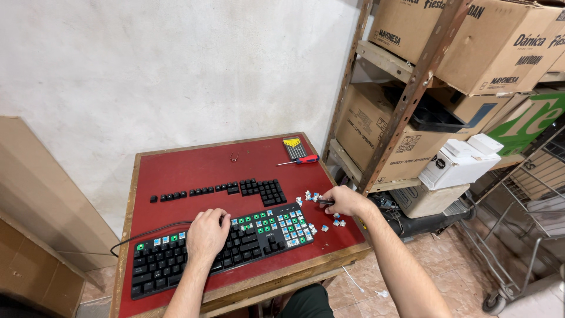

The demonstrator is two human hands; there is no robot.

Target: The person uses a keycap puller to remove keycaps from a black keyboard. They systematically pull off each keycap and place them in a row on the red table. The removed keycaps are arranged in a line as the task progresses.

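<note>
Head view: the left hand (207, 234) lies flat on the black keyboard (220, 244), fingers spread loosely and gripping nothing. The keyboard sits slanted along the front edge of the red bench (176, 168), many caps off, blue and green switches bare. The right hand (347, 200), near the right edge, has its fingers closed on a small dark tool (324, 202). Loose switches (321, 209) lie scattered around it. Removed keycaps (235, 189) stand in rows mid-bench; a red-handled screwdriver (301, 160) lies near the back right corner

Red table (176, 168): keyboard (229, 244), keycaps (235, 189), switches (329, 221), screwdriver (300, 160)
</note>
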